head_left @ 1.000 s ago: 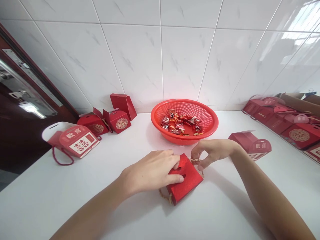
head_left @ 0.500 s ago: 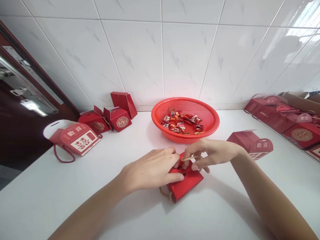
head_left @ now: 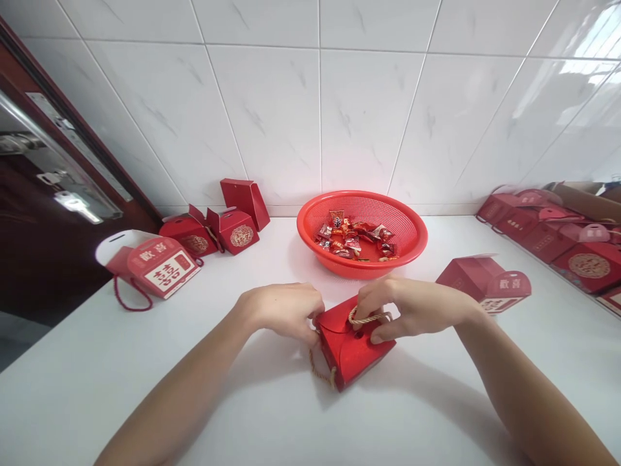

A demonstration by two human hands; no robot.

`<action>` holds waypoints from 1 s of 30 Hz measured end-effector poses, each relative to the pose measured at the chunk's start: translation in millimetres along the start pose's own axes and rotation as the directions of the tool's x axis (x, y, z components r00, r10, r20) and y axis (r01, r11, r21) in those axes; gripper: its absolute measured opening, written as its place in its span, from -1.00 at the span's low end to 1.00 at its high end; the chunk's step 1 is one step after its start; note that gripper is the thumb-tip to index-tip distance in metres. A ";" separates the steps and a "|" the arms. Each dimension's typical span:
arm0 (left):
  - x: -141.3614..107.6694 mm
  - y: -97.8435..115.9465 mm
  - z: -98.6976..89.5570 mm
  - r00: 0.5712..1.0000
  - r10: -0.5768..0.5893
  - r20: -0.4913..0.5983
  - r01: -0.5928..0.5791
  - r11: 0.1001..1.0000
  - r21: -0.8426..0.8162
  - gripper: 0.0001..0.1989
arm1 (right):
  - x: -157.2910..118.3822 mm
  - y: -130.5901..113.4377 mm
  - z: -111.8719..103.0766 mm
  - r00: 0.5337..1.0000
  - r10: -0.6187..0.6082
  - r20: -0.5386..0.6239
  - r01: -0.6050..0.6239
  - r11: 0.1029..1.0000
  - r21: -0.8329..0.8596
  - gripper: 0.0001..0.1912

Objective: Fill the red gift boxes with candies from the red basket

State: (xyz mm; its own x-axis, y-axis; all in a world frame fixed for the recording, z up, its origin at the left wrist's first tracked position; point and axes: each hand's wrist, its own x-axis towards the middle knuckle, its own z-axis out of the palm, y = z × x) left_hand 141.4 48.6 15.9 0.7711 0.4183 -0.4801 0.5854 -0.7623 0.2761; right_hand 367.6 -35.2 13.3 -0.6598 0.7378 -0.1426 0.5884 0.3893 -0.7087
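A small red gift box [head_left: 356,356] lies on the white countertop in front of me, its curved flaps folded over the top and a dark hole near the middle. At its left end my left hand [head_left: 286,314] is closed, the fingers curled on the box's edge and the thumb close to a hanging twisted gold cord [head_left: 320,370]. My right hand [head_left: 400,307] is closed on the top and far right side of the box. A second gold cord loop [head_left: 366,318] lies by its fingers; some fingertips are hidden behind the box.
A red plastic basket [head_left: 417,236] with several wrapped candies [head_left: 352,239] stands behind the box. Red boxes stand at left [head_left: 167,275], back left [head_left: 237,234] and right [head_left: 485,285]. More line the far right [head_left: 585,259]. Tiled wall [head_left: 272,129] behind; a door [head_left: 39,213] at left.
My left hand has moved left off the top of the box to its left end. My right hand stays near the gold cord, and the top flaps now show.
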 end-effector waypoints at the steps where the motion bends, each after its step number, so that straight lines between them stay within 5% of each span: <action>1: 2.7 -1.2 1.4 1.000 0.005 0.029 -0.005 1.000 -0.012 -0.79 | 0.0 -2.9 0.5 1.000 0.026 -0.004 -0.026 0.999 -0.040 -0.78; 6: 5.8 -7.1 -1.6 0.997 0.007 0.074 -0.003 0.999 -0.050 -0.85 | 0.3 -12.7 0.5 0.992 0.124 0.000 -0.123 0.984 -0.125 -0.82; 13: -14.0 -15.1 -21.4 0.995 0.041 -0.089 -0.049 0.994 -0.095 -0.85 | -2.2 -19.2 -0.8 0.970 0.245 0.001 -0.243 0.962 -0.122 -0.82; 20: -43.6 -17.3 -37.0 0.995 0.064 -0.071 -0.084 0.939 -0.334 -0.75 | -2.4 -21.1 0.7 0.966 0.259 0.002 -0.257 0.958 -0.125 -0.82; 23: -49.8 -13.6 -38.3 0.979 0.066 -0.191 -0.139 0.907 -0.398 -0.71 | -3.4 -21.4 0.6 0.969 0.248 -0.015 -0.247 0.958 -0.146 -0.88; 26: -47.1 -7.2 -34.7 0.937 0.054 -0.346 -0.207 0.883 -0.421 -0.70 | -4.8 -21.3 -0.1 0.974 0.199 -0.111 -0.207 0.976 -0.064 -0.90; 30: -37.0 3.3 -26.5 0.937 0.071 -0.341 -0.269 0.769 -0.580 -0.72 | -6.0 -21.9 -1.4 0.915 0.210 -0.345 -0.132 0.963 0.237 -0.82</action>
State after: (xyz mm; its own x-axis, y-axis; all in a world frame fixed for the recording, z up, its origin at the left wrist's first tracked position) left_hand 121.4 43.7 56.6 0.8496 0.5066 -0.1466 0.3879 -0.4121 0.8244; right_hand 359.3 -47.3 30.6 -0.3187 0.9470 -0.0409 0.5425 0.1469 -0.8271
